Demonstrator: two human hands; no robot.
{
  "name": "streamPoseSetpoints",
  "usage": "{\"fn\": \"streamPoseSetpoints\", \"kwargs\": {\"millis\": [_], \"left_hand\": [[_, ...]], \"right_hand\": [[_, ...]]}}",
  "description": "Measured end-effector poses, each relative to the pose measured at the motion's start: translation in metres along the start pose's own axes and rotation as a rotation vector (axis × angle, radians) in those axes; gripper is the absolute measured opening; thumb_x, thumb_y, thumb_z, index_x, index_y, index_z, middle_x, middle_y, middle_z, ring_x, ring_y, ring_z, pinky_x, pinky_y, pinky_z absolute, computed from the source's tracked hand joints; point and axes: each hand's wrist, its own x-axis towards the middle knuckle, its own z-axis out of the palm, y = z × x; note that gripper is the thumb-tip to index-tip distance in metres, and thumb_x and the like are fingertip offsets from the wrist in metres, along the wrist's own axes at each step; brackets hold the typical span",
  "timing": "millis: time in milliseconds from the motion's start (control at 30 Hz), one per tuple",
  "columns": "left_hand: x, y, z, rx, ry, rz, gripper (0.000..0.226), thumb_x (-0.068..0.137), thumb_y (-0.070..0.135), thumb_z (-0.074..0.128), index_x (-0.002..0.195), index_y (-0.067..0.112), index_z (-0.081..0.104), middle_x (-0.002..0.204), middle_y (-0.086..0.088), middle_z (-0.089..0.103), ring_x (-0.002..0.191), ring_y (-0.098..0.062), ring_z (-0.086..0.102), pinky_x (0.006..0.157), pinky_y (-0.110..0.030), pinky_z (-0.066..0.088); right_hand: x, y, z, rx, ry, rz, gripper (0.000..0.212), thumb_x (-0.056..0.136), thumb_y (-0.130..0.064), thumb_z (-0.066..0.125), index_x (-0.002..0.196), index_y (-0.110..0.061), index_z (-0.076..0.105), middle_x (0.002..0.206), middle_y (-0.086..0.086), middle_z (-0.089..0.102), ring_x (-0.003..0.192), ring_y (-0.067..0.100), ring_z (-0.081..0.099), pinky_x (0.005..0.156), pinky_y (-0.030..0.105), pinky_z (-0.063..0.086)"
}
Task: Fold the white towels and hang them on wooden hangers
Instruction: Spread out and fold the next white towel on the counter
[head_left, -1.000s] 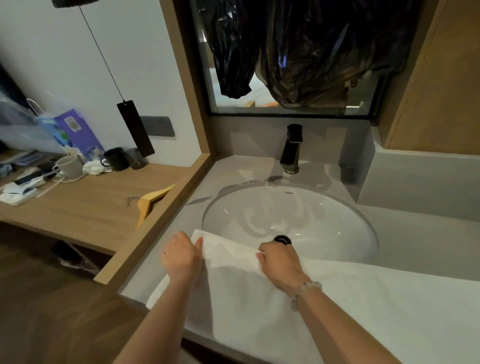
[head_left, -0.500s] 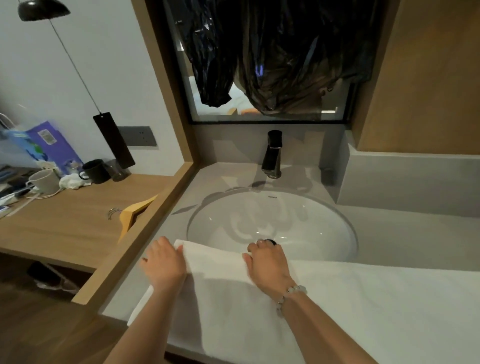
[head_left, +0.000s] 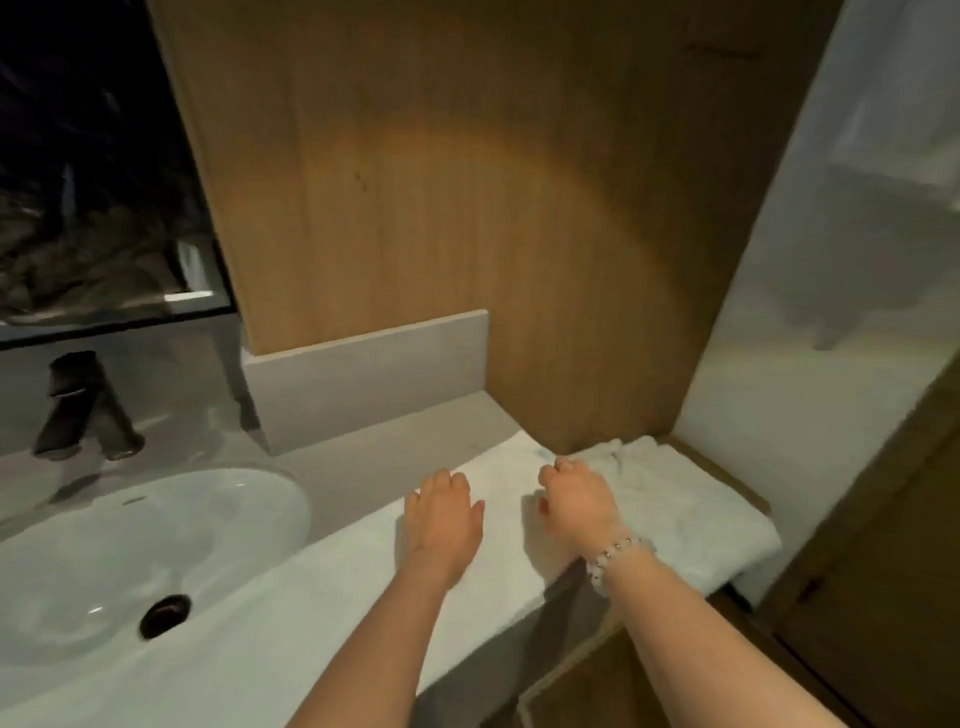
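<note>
Your white towel (head_left: 291, 618) lies along the table's (head_left: 363, 483) front edge, running from lower left to its bunched far end at centre right, where your right hand (head_left: 576, 499) curls onto it, nearer than your flat, open left hand (head_left: 444, 517).

Dim warm light, motion blur, bowed edges.

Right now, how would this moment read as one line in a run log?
step: folding | towel: flat along counter, front of sink | left hand: on towel | right hand: fingers curled at towel | hanger: not in view
</note>
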Motion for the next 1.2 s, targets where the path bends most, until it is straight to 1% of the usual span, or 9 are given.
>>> {"fn": "streamPoseSetpoints", "kwargs": {"millis": [100, 267, 533, 667, 833, 967, 1033, 1100, 1200], "left_hand": [[0.014, 0.081, 0.012, 0.096, -0.050, 0.161, 0.042, 0.099, 0.041, 0.034, 0.133, 0.019, 0.044, 0.137, -0.005, 0.046, 0.124, -0.023, 0.043, 0.104, -0.037, 0.034], [0.051, 0.210, 0.027, 0.179, 0.001, 0.425, 0.039, 0.099, 0.039, 0.033, 0.128, 0.015, 0.044, 0.130, -0.007, 0.048, 0.120, -0.024, 0.044, 0.096, -0.037, 0.036], [0.116, 0.354, 0.061, 0.195, 0.012, 0.455, 0.037, 0.101, 0.037, 0.027, 0.119, 0.015, 0.052, 0.120, -0.004, 0.058, 0.110, -0.023, 0.054, 0.085, -0.034, 0.041], [0.152, 0.377, 0.087, 0.215, -0.018, 0.444, 0.036, 0.101, 0.035, 0.030, 0.116, 0.014, 0.054, 0.117, -0.005, 0.061, 0.109, -0.024, 0.056, 0.084, -0.033, 0.043], [0.196, 0.389, 0.134, 0.197, -0.098, 0.374, 0.035, 0.100, 0.035, 0.035, 0.116, 0.012, 0.056, 0.115, -0.007, 0.062, 0.106, -0.025, 0.057, 0.085, -0.033, 0.044], [0.240, 0.377, 0.189, 0.182, -0.139, 0.319, 0.034, 0.065, 0.041, 0.082, 0.074, 0.011, 0.068, 0.066, -0.005, 0.065, 0.058, -0.020, 0.064, 0.051, -0.025, 0.047], [0.262, 0.362, 0.218, 0.117, -0.274, 0.230, 0.033, 0.088, 0.041, 0.060, 0.101, 0.010, 0.063, 0.092, -0.006, 0.066, 0.083, -0.022, 0.065, 0.068, -0.031, 0.049], [0.285, 0.344, 0.252, 0.071, -0.263, 0.173, 0.037, 0.101, 0.037, 0.032, 0.123, 0.011, 0.047, 0.119, -0.006, 0.056, 0.109, -0.024, 0.056, 0.085, -0.036, 0.043], [0.312, 0.320, 0.292, 0.091, -0.274, 0.104, 0.038, 0.101, 0.037, 0.029, 0.126, 0.012, 0.044, 0.123, -0.006, 0.054, 0.112, -0.024, 0.053, 0.087, -0.034, 0.041]], "right_hand": [[-0.015, 0.075, -0.013, 0.029, 0.015, 0.134, 0.040, 0.097, -0.026, 0.043, 0.135, -0.013, 0.043, 0.139, 0.009, 0.043, 0.128, 0.026, 0.040, 0.105, 0.034, 0.034], [-0.025, 0.194, -0.025, -0.003, 0.105, 0.247, 0.034, 0.097, -0.024, 0.042, 0.128, -0.012, 0.048, 0.131, 0.008, 0.047, 0.122, 0.024, 0.044, 0.099, 0.033, 0.037], [0.007, 0.349, -0.040, 0.038, 0.172, 0.343, 0.033, 0.102, -0.030, 0.034, 0.113, -0.011, 0.058, 0.113, 0.008, 0.058, 0.104, 0.024, 0.056, 0.081, 0.033, 0.045], [0.039, 0.386, -0.024, 0.063, 0.146, 0.322, 0.036, 0.102, -0.033, 0.032, 0.108, -0.012, 0.060, 0.106, 0.006, 0.061, 0.096, 0.022, 0.059, 0.074, 0.030, 0.043], [0.090, 0.417, 0.020, 0.060, 0.038, 0.286, 0.038, 0.102, -0.035, 0.031, 0.110, -0.013, 0.061, 0.108, 0.006, 0.060, 0.097, 0.024, 0.059, 0.080, 0.034, 0.047], [0.141, 0.437, 0.071, 0.079, 0.032, 0.262, 0.039, 0.101, -0.035, 0.031, 0.106, -0.012, 0.062, 0.104, 0.006, 0.063, 0.094, 0.025, 0.061, 0.079, 0.031, 0.047], [0.170, 0.440, 0.101, 0.080, 0.006, 0.234, 0.038, 0.101, -0.035, 0.032, 0.105, -0.012, 0.063, 0.103, 0.005, 0.064, 0.095, 0.022, 0.061, 0.080, 0.030, 0.048], [0.195, 0.442, 0.128, 0.091, -0.076, 0.184, 0.038, 0.101, -0.036, 0.032, 0.104, -0.013, 0.062, 0.101, 0.004, 0.064, 0.095, 0.021, 0.061, 0.079, 0.030, 0.047], [0.227, 0.450, 0.168, 0.124, -0.182, 0.173, 0.037, 0.101, -0.035, 0.032, 0.103, -0.013, 0.062, 0.099, 0.004, 0.064, 0.092, 0.021, 0.062, 0.077, 0.030, 0.047]]}}
